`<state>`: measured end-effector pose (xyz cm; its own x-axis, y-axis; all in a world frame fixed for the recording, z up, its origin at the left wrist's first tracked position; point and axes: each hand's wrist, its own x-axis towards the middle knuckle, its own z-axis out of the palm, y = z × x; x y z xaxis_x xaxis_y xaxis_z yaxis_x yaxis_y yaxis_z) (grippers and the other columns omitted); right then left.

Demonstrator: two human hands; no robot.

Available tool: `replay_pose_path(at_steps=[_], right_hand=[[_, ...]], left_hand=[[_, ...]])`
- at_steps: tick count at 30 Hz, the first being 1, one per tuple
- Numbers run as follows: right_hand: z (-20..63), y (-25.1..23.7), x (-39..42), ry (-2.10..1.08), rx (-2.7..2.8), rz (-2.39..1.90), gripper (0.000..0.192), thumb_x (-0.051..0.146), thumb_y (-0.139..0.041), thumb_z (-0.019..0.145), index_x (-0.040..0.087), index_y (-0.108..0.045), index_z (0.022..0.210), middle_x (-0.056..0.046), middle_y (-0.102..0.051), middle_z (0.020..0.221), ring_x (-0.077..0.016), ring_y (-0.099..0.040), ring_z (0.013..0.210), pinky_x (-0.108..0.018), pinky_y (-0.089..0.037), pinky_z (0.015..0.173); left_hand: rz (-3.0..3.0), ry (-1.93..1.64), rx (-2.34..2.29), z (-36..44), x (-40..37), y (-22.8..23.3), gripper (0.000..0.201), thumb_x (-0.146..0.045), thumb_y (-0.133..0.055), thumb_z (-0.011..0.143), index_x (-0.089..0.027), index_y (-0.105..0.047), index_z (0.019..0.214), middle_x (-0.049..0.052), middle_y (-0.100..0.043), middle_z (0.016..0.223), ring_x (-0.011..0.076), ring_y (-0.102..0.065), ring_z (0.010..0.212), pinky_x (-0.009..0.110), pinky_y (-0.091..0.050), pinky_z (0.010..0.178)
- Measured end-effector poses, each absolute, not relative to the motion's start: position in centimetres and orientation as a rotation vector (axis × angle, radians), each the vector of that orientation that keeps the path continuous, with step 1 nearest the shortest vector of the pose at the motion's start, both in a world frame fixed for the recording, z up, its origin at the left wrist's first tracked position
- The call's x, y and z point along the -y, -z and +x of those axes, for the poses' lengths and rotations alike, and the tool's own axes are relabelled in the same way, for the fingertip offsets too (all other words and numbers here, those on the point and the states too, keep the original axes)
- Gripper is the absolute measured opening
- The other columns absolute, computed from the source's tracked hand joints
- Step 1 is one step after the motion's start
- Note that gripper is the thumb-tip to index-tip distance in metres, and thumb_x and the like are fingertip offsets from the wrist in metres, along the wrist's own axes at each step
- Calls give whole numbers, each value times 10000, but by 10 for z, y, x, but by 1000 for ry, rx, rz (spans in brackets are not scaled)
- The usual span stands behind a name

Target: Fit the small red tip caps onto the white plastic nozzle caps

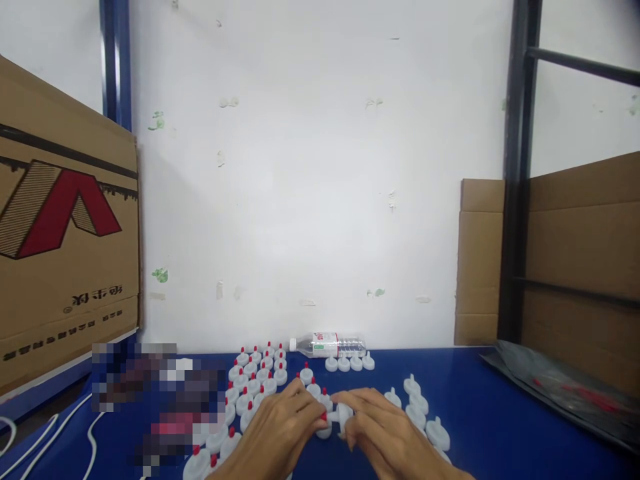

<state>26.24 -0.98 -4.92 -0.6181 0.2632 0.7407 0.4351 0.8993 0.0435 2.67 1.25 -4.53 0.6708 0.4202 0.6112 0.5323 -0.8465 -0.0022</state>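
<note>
My left hand (280,427) and my right hand (385,430) meet at the bottom centre over a blue table (480,407). Between their fingertips sits a white cap (343,413) held by my right hand, and a small red tip (323,417) pinched by my left fingers against it. To the left stand several white caps with red tips (255,380) in rows. To the right lie several plain white caps (417,403) without red tips.
A clear water bottle (330,345) lies on its side at the table's back by the white wall. A large cardboard box (60,267) stands at the left, more cardboard (575,267) at the right behind a dark rack post (515,200). A dark plastic bag (560,390) lies at right. White cables (55,427) trail at the lower left.
</note>
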Motion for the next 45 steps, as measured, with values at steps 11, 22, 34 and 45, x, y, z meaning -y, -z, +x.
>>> replay_pose_path(at_steps=[11,22,34,45], right_hand=[[260,53,11,292,2292,-460,280,-34,-409,909,209,-549,910,-133,-670,1230,-213,-640,1133,-358,-539,967],[282,30,-2,138,2193,-988,288,235,-386,1052,239,-575,1269,-112,-624,1233,-235,-636,1120,-398,-533,962],[318,41,-32,-60,2344,-1415,513,488,-218,1092,279,-681,1165,-43,-724,1196,-279,-645,1153,-524,-363,1103],[342,35,-46,169,2234,-1653,429,505,-477,1000,195,-762,921,-140,-744,1073,-366,-602,1163,-540,-386,1032]], left_hand=[[-2829,1038,913,38,4,42,366,-260,-315,1067,-229,-533,774,41,-655,789,200,-574,765,296,-437,660],[-2578,850,1217,-1,-16,8,316,-242,-358,1054,-208,-614,872,41,-651,874,222,-595,864,355,-444,795],[-2567,219,1502,-10,-40,31,234,-92,-540,930,-200,-727,839,88,-711,936,305,-590,1062,359,-457,793],[-2529,164,1620,-10,-46,51,165,-92,-604,873,-198,-730,875,96,-725,960,322,-634,1025,369,-453,781]])
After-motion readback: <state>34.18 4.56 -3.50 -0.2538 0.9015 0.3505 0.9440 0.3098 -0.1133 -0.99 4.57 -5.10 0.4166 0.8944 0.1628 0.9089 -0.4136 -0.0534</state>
